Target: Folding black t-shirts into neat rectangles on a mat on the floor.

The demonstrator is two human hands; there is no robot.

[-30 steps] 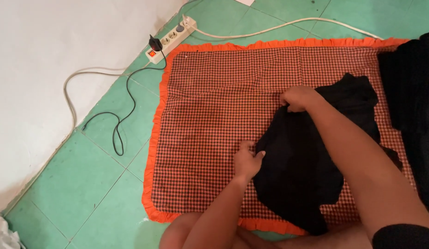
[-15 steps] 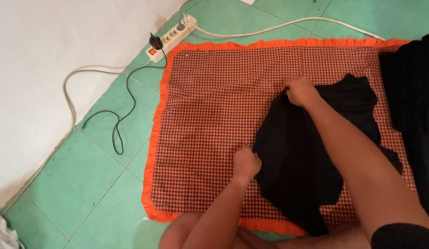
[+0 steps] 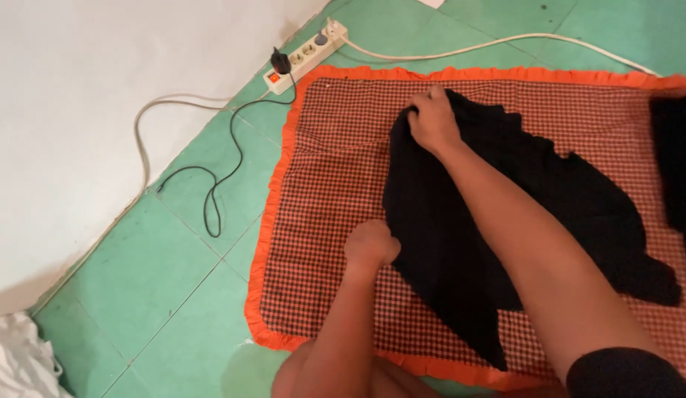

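Observation:
A black garment lies spread on a red-and-black checked cloth with an orange frill on the green tiled floor. My right hand grips the garment's far left corner near the cloth's top edge. At the garment's near left edge, my left hand is closed on the fabric. Both forearms reach over the cloth from the bottom of the view.
A white power strip with a black plug and lit red switch lies by the white wall, with white and black cables trailing over the tiles. Another dark garment sits at the right edge. White fabric lies at the bottom left.
My right hand has pulled the garment's corner up and to the left, spreading the black fabric wider. My left hand closed on the near edge. The view shifted right.

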